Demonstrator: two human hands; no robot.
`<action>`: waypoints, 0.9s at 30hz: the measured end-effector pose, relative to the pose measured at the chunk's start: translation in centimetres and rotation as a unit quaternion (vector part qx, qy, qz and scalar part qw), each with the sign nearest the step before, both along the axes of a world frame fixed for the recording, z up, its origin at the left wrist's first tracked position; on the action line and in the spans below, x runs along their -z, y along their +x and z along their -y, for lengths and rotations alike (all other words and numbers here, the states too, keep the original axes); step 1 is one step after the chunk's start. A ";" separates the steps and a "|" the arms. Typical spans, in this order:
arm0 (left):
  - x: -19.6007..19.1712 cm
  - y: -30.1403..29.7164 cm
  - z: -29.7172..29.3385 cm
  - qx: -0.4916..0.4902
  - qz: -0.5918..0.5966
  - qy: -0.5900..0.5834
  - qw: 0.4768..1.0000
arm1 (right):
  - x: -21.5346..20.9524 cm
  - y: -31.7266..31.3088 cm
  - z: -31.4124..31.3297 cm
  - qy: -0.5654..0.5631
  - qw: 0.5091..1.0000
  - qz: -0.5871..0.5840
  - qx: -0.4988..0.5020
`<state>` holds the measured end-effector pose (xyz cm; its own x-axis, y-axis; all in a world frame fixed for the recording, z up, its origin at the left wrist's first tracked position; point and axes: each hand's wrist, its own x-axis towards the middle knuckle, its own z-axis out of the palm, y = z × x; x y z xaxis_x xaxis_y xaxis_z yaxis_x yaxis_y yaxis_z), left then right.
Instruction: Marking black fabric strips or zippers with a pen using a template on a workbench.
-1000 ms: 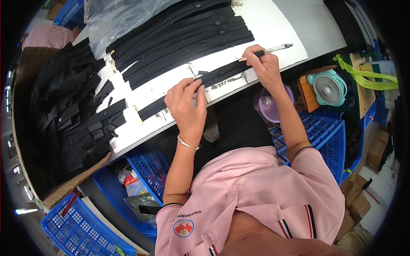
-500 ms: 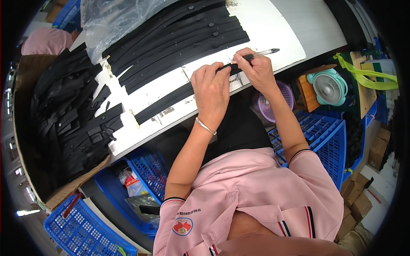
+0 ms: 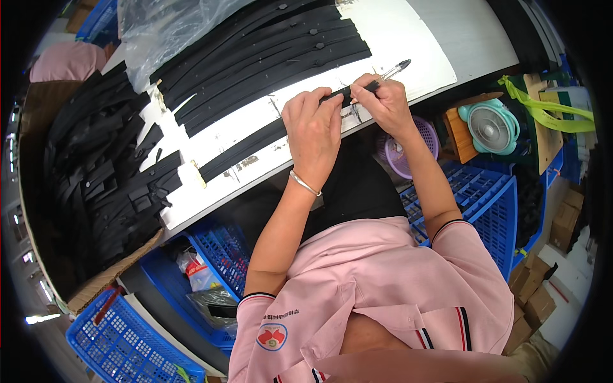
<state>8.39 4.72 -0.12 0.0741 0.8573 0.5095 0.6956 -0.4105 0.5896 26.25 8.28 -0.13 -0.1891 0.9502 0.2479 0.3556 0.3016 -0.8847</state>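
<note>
My left hand, with a silver bangle on its wrist, is closed over a narrow black strip lying along the near edge of the table. Its fingertips pinch the strip close to its right end. In my right hand is a pen, clear and black, slanting up to the right. The lower part of the pen is hidden by the fingers, which meet the end of the strip. Beyond both hands, several black strips lie side by side on a white board.
A cardboard box full of black strips stands at the left, with clear plastic film behind. Blue baskets are at lower left and a blue crate at right. A purple basket and a teal fan are beside the table.
The pen's upper end has swung slightly toward the far side and left. Both hands stay at the strip's right end, with the left shifted a little to the left.
</note>
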 end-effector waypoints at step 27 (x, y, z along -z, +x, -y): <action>-0.1 -5.6 1.0 -0.003 -0.082 -0.053 0.995 | 2.3 0.3 0.3 0.046 0.984 -0.141 0.100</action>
